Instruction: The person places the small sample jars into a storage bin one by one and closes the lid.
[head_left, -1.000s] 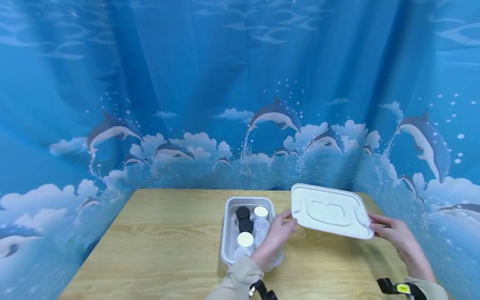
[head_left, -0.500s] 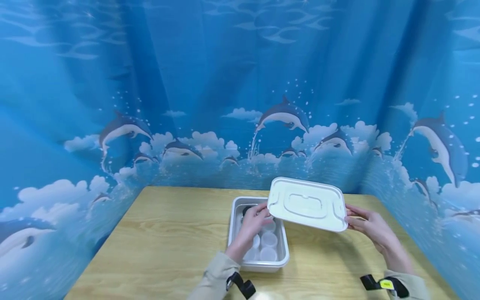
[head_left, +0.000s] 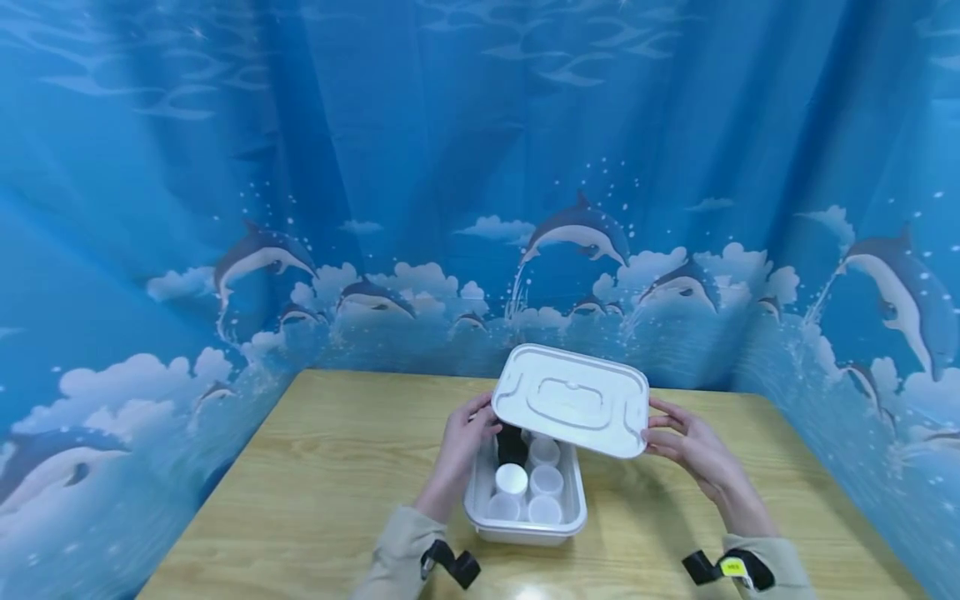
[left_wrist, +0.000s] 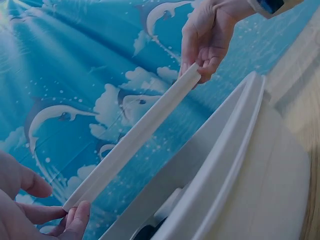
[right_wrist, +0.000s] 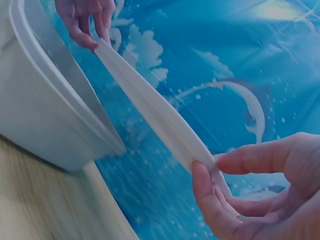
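A white rectangular lid is held tilted above the far part of a white box. My left hand pinches the lid's left end between thumb and fingers; the left wrist view shows that grip and the lid edge-on. On the other end, my right hand pinches the lid's right edge, seen close in the right wrist view. Inside the box stand several round containers, some with a white or clear top and dark ones farther back. The lid hides the box's far end.
The box stands on a wooden table. Behind and beside the table hangs a blue curtain printed with dolphins and clouds. In the right wrist view the box wall rises beside the table surface.
Both hands have carried the lid leftward, from the right of the box to over its far part. The head view has shifted slightly. The box's near containers now show.
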